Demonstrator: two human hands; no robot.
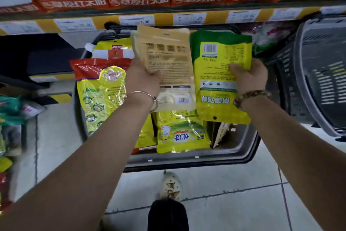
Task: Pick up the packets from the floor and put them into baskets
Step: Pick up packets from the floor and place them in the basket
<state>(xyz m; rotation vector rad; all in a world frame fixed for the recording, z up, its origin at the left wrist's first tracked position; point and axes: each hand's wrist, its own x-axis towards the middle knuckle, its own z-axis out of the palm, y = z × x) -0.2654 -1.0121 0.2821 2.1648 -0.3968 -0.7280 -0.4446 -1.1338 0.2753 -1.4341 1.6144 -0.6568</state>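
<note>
**Far left:** blurred packets (9,112) are cut off by the frame edge, and their print cannot be read.

**Above:** a shelf edge (46,26) carries price tags (190,19) reading 10.80, 7.80 and 11.90. The cartons (138,0) on it bear red bands with the characters 草原红太阳.

**Centre:** a grey basket (187,159) stands on the tiled floor (215,184). It holds:
- a red-and-yellow packet (101,90) propped against its left wall;
- a spouted pouch (108,50) with a red label at the back;
- a yellow packet (179,133) marked 优选 at the front;
- a brown pouch (221,133) standing on edge at front right, mostly hidden.

**Over the basket:** the left hand (144,79), with a metal bangle (148,97) at the wrist, grips a tan packet (168,56). The thumb lies on its printed back and the fingers are hidden behind it. The small text is too blurred to read.

Beside it, the right hand (249,77), with a bead bracelet (250,95) at the wrist, grips a green-and-yellow packet (221,62). This packet is held upside down with the barcode uppermost and the thumb across its back. The two held packets sit edge to edge.

**Right:** a second basket (322,73), dark and slatted, is tilted and cut off by the frame. Its contents cannot be made out.

**Bottom centre:** one shoe (170,185).
</note>
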